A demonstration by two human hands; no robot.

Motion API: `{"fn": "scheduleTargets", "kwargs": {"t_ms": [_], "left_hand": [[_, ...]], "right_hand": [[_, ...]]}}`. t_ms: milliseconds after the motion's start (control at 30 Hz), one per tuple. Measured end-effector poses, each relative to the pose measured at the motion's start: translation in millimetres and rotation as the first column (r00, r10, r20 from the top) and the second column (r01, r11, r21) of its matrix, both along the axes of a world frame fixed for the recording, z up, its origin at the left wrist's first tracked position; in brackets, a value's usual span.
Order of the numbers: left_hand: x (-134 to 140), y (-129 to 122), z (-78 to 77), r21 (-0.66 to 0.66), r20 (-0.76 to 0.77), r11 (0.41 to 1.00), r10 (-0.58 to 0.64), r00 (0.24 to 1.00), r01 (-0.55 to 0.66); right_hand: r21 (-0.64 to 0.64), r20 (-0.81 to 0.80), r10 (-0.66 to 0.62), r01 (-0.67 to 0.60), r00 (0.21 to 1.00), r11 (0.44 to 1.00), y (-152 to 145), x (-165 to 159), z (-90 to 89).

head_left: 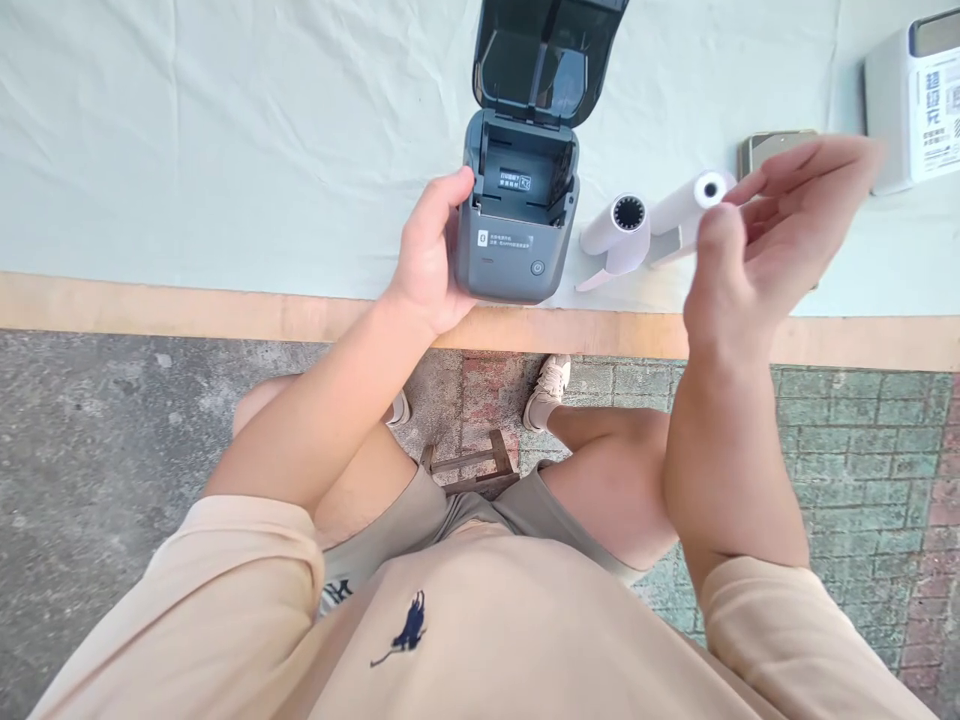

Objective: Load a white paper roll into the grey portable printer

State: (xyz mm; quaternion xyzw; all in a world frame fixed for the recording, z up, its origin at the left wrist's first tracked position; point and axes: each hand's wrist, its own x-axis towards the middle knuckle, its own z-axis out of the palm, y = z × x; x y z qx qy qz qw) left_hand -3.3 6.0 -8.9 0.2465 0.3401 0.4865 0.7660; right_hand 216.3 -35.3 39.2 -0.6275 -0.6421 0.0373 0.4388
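Observation:
A dark grey label printer (517, 265) stands near the table's front edge, its tinted lid (544, 65) swung up and the paper bay inside bare. My left hand (431, 245) grips its left side, thumb along the upper edge. To the right lies a white paper roll (611, 235) with a dark toothed core and a loose tail. Beside it is a second white roll (679, 210) with a small dark hole in its end. My right hand (780, 225), slightly blurred, is at this roll's right end with thumb and fingers apart; whether it touches the roll I cannot tell.
A pale cloth (262, 150) covers the table, with a wooden edge strip (187, 305) at the front. Behind my right hand lies a flat phone-like object (772, 143), partly hidden. A white box with printed labels (911, 110) stands at the far right. A wooden stool (472, 462) shows below.

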Motion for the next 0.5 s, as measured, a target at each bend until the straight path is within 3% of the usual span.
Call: {"fn": "scheduleTargets", "kwargs": {"t_ms": [100, 267, 500], "left_hand": [[0, 0, -0.2, 0.045, 0.048, 0.998, -0.036, 0.998, 0.034], [-2, 0, 0.9, 0.053, 0.093, 0.997, -0.052, 0.994, 0.048], [1, 1, 4.8, 0.004, 0.124, 0.999, -0.039, 0.991, 0.039]], "right_hand": [[-0.110, 0.140, 0.017, -0.002, 0.990, 0.994, -5, -21, 4.8], [-0.315, 0.257, -0.068, 0.150, 0.964, 0.937, 1, -37, 1.7], [-0.318, 0.258, -0.196, 0.275, 0.946, 0.907, 15, -48, -1.3]]}}
